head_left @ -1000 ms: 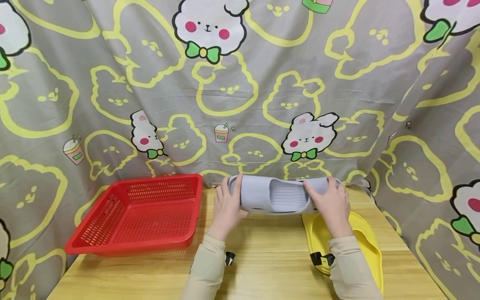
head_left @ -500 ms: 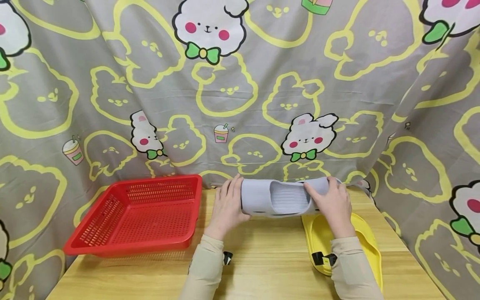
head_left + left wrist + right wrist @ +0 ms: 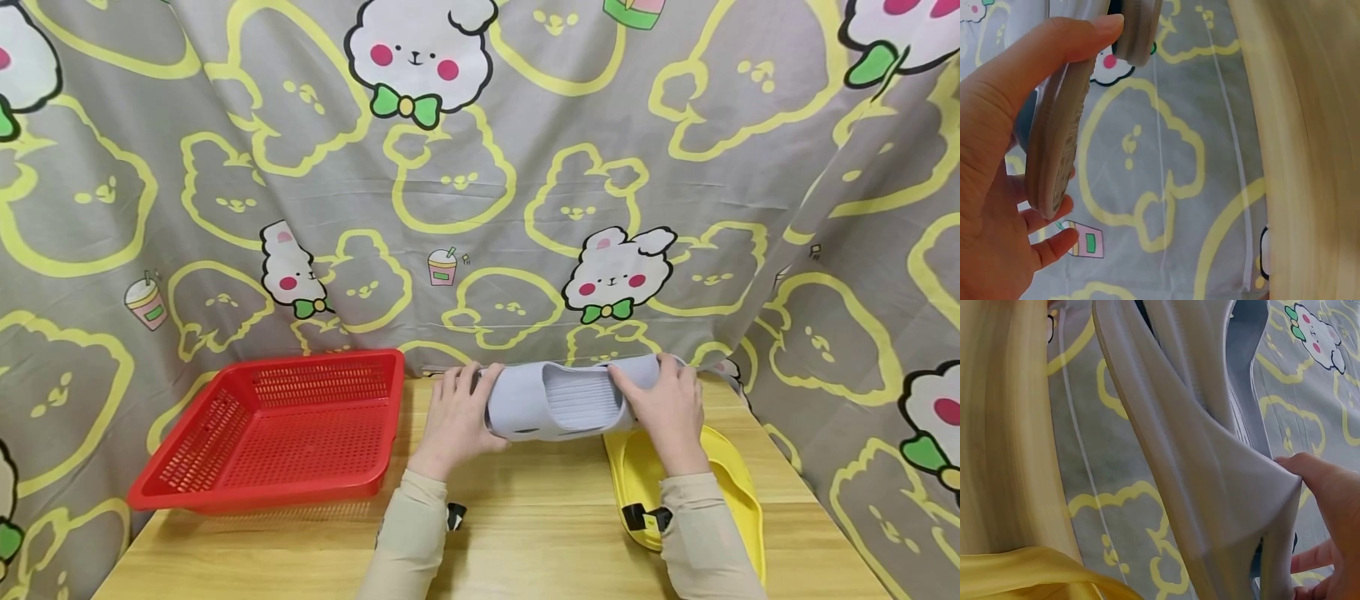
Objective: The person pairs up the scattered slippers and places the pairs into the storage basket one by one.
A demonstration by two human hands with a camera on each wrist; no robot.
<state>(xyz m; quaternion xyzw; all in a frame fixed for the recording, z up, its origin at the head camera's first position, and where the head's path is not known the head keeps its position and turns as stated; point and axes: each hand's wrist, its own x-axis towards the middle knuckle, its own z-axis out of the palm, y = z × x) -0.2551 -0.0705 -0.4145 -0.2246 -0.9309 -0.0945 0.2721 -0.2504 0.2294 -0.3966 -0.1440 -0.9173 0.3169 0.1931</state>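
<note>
In the head view a pair of light grey slippers [image 3: 519,402], fitted together sole outward at the sides, is held level above the back of the table. My left hand [image 3: 459,417] grips their left end; in the left wrist view its thumb [image 3: 1075,40] lies over a slipper sole [image 3: 1063,144]. At the other end my right hand [image 3: 670,412] holds on, its thumb at the opening's edge. The right wrist view shows a grey slipper upper [image 3: 1235,481] close up, with the right fingers [image 3: 1316,557] at its edge.
A red perforated plastic basket [image 3: 300,479] stands on the left of the wooden table [image 3: 525,533]. Under my right forearm lies a yellow shallow, curved-rimmed thing [image 3: 738,508], partly hidden. A patterned grey curtain [image 3: 487,192] hangs behind the table.
The left end of the slippers has dipped and shifted slightly right, so the pair tilts a little. My left fingers have shifted on that end. The right hand stays nearly still.
</note>
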